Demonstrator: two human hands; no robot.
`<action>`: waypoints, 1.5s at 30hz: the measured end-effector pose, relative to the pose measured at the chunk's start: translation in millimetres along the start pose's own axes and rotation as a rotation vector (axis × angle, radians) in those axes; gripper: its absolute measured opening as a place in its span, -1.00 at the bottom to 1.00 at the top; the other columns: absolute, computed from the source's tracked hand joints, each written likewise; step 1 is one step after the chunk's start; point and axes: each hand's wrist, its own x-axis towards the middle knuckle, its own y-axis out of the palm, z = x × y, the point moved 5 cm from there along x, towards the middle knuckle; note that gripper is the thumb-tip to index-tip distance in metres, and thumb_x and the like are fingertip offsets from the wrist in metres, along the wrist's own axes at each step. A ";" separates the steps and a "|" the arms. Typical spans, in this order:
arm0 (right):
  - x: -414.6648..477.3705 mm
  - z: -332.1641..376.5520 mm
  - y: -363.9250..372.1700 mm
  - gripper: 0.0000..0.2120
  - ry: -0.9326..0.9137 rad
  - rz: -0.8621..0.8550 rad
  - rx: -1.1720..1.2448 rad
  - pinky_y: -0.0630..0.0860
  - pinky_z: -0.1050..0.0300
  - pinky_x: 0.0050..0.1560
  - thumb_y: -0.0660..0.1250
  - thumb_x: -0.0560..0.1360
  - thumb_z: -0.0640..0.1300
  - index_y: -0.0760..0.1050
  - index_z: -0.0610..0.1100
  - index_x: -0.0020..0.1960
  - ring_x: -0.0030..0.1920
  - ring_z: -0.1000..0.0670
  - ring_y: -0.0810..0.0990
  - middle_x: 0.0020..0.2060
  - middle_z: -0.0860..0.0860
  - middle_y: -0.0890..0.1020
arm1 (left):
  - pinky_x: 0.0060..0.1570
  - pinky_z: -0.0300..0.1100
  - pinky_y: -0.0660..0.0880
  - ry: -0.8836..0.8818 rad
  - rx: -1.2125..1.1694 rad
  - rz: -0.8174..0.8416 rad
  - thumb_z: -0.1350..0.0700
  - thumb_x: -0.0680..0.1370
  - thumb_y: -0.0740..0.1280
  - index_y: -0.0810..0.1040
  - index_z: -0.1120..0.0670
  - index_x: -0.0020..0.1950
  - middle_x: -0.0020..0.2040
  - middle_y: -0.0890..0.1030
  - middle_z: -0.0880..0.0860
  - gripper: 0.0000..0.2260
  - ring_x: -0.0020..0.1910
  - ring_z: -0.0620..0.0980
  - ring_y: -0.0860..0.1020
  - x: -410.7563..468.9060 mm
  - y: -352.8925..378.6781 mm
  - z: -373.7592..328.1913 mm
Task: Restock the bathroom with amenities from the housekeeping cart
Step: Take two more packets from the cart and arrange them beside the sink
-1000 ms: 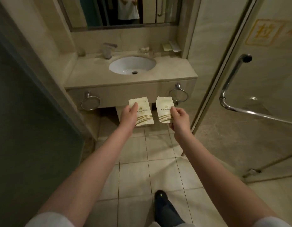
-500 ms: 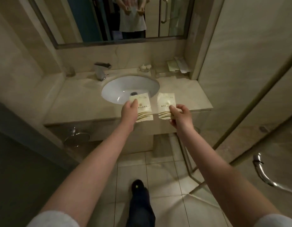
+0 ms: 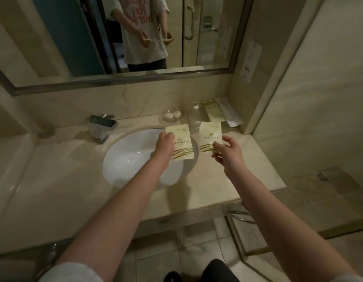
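Observation:
I hold two flat cream amenity packets with gold stripes above the vanity. My left hand (image 3: 165,143) pinches the left packet (image 3: 181,145) by its left edge, over the right side of the white sink basin (image 3: 131,159). My right hand (image 3: 227,152) grips the right packet (image 3: 210,139) at its lower right corner, over the marble countertop (image 3: 233,180). The packets hang side by side, a small gap apart.
A chrome faucet (image 3: 100,128) stands behind the basin. A small dish with white items (image 3: 171,117), clear glasses (image 3: 194,117) and long flat packets (image 3: 214,113) sit at the back right corner. A mirror (image 3: 136,37) hangs above; a wall closes the right side.
I have stepped up to the vanity. Both hands with their packets, earlier held in front of the counter's edge, are now over the sink and countertop.

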 end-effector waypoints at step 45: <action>395.3 2.1 82.5 -0.52 -0.341 0.141 -1.323 0.52 0.09 -0.09 0.21 0.54 0.10 0.28 0.04 0.44 0.11 -0.09 0.55 0.31 -0.06 0.36 | 0.34 -0.06 0.33 0.072 0.667 -0.023 0.00 0.37 0.48 0.33 0.03 0.40 0.40 0.22 0.10 -0.35 0.35 0.11 0.32 354.0 113.3 -21.5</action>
